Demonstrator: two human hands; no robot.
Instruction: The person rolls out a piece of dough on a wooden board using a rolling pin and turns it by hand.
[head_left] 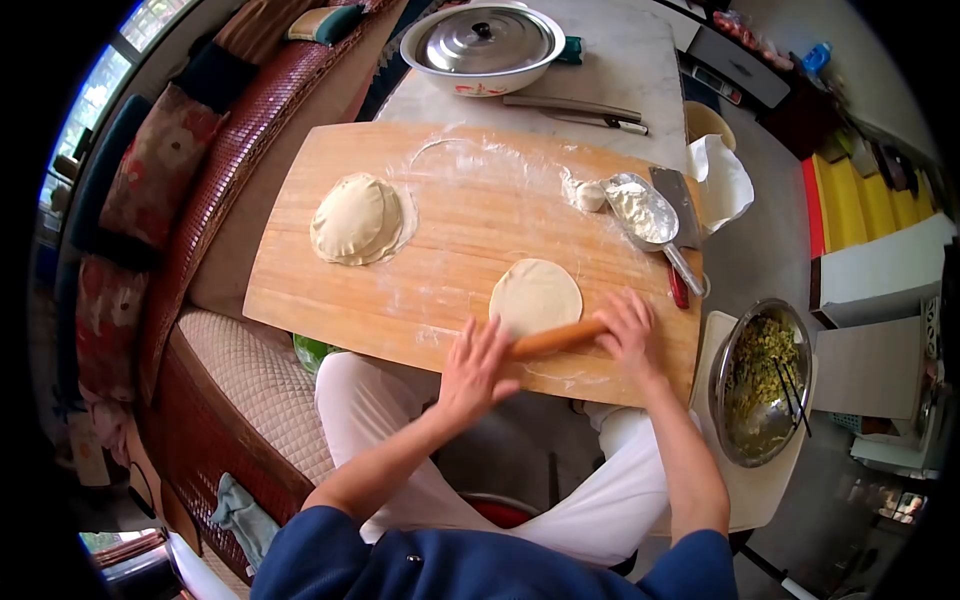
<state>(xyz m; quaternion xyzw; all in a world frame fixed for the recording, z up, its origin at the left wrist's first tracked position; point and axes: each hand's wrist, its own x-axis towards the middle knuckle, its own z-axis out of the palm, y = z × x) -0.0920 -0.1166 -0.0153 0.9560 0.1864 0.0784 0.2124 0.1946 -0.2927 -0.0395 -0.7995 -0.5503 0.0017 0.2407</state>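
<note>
A wooden rolling pin (556,341) lies slanted across the near edge of a round, flat dough sheet (536,296) on the wooden board. My left hand (474,372) is on the pin's left end, fingers reaching forward over it. At the other end, my right hand (628,328) bends its fingers over the pin. Both hands partly hide the pin's ends. To the left on the board sits a stack of dough rounds (358,220), dusted with flour. A metal scoop (645,213) full of flour rests at the board's right, beside a small dough lump (588,195).
The floured board (300,290) spans the table before me. Behind it are a lidded basin (482,85) and a long knife (575,107). A cleaver (676,205) lies by the scoop. A steel bowl of chopped filling (765,385) with chopsticks stands right. A sofa (215,195) is left.
</note>
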